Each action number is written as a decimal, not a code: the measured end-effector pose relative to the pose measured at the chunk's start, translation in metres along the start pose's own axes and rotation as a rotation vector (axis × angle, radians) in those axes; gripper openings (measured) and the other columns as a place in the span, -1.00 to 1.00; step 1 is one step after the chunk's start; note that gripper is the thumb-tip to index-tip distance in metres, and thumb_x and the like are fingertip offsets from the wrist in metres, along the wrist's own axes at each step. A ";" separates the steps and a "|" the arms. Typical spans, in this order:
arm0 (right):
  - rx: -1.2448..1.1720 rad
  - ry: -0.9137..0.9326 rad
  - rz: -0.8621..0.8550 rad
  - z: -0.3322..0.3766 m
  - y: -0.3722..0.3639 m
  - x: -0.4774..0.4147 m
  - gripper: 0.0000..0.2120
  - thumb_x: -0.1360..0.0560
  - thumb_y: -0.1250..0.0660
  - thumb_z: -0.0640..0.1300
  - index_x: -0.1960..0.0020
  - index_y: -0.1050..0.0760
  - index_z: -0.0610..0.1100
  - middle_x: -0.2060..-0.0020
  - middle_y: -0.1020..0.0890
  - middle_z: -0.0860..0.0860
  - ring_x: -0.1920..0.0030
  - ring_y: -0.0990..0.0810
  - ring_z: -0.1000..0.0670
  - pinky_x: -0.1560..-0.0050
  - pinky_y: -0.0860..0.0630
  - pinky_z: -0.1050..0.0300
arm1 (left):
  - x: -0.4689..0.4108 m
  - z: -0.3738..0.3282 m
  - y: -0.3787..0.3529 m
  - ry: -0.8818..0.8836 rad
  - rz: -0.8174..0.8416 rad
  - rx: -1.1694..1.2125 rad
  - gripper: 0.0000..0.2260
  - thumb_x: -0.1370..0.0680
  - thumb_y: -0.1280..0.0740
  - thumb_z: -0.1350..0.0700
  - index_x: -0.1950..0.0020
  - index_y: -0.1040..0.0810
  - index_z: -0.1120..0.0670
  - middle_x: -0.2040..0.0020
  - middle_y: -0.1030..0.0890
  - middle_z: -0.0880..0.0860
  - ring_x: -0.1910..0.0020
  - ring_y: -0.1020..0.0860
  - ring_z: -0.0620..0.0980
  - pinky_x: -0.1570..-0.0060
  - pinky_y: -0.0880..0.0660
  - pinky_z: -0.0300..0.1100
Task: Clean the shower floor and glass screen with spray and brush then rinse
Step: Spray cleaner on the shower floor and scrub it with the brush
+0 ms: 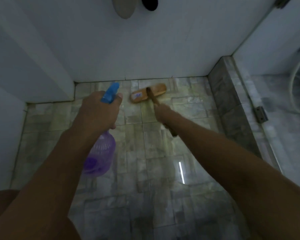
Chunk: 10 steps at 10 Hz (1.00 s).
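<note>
Spray bottle and brush held over the shower floor

Left hand (100,111) grips the neck of a translucent purple plastic spray bottle with a blue trigger head (101,153). The fingers are wrapped round it, the thumb lies beside the trigger, and the nozzle points away towards the far wall. The bottle's rounded body hangs below the wrist, clear of the floor.

The right hand (163,116) is closed round the wooden handle of a light-brown wooden scrubbing brush (148,93), with the handle's end sticking out behind the hand. The brush's oblong head rests flat on the grey-green stone-tiled shower floor (163,179), close to the white tiled wall (128,49) and just right of the bottle's nozzle. A small pale label shows on the head's left part. The two hands are near each other but apart.

The floor tiles look wet and glossy, and a bright strip of light is reflected between the forearms. A raised grey stone kerb (232,104) borders the floor on the right. The clear glass screen (267,49) stands on it, with a metal hinge (260,114) at its lower edge. Beyond the glass a pale hose (296,75) curves.
</note>
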State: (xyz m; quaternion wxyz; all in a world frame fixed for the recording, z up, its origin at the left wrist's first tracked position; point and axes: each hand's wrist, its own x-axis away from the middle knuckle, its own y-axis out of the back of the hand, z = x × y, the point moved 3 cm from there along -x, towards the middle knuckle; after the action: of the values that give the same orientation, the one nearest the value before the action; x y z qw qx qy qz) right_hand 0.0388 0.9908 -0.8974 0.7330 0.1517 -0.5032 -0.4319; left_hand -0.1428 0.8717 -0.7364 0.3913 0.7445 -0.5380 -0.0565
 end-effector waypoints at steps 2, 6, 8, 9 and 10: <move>0.175 0.044 0.086 -0.072 -0.044 0.070 -0.52 -0.70 0.00 0.15 -0.15 -0.48 -0.22 0.18 -0.56 -0.08 0.31 -0.50 0.03 0.37 -0.36 0.16 | -0.009 0.014 0.026 0.056 -0.059 0.014 -0.65 -0.63 -0.29 -0.11 0.25 -0.45 0.09 0.47 -0.55 0.09 0.48 -0.64 -0.01 0.51 -0.39 -0.23; -0.132 -0.003 0.058 0.039 -0.040 0.016 -0.62 -0.71 -0.01 -0.17 -0.43 -0.35 -0.32 -0.33 -0.48 -0.29 -0.26 -0.52 -0.25 -0.19 -0.46 -0.04 | -0.002 0.041 0.063 0.084 -0.059 0.021 -0.65 -0.61 -0.32 -0.12 0.23 -0.46 0.10 0.38 -0.55 0.08 0.54 -0.61 0.01 0.49 -0.39 -0.20; 0.162 0.147 0.192 -0.018 -0.133 0.114 -0.64 -0.70 -0.04 0.15 -0.02 -0.41 -0.12 0.21 -0.55 -0.01 0.34 -0.48 0.08 0.38 -0.38 0.19 | -0.003 0.041 0.062 0.076 -0.025 -0.006 -0.64 -0.62 -0.30 -0.12 0.25 -0.46 0.10 0.38 -0.56 0.09 0.52 -0.61 -0.03 0.47 -0.36 -0.20; 0.248 0.072 0.159 -0.055 -0.098 0.113 -0.56 -0.70 -0.01 0.12 -0.17 -0.44 -0.22 0.03 -0.63 -0.17 0.13 -0.62 -0.15 0.24 -0.42 0.06 | -0.003 0.042 0.062 0.079 -0.003 0.025 -0.65 -0.63 -0.30 -0.09 0.27 -0.42 0.08 0.45 -0.50 0.04 0.50 -0.62 0.00 0.48 -0.36 -0.21; 0.162 -0.050 0.036 -0.053 -0.035 0.064 -0.57 -0.73 0.02 0.01 -0.29 -0.44 -0.28 -0.05 -0.61 -0.24 0.08 -0.63 -0.20 0.26 -0.44 0.05 | -0.003 0.043 0.063 0.079 0.003 0.018 -0.65 -0.63 -0.30 -0.10 0.26 -0.42 0.08 0.46 -0.48 0.05 0.49 -0.62 0.01 0.46 -0.37 -0.19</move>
State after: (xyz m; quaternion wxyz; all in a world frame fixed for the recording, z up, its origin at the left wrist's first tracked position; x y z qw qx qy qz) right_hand 0.0759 0.9087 -0.9057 0.7133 0.1903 -0.5573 -0.3801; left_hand -0.2135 0.8452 -0.7264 0.4056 0.7488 -0.5238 -0.0215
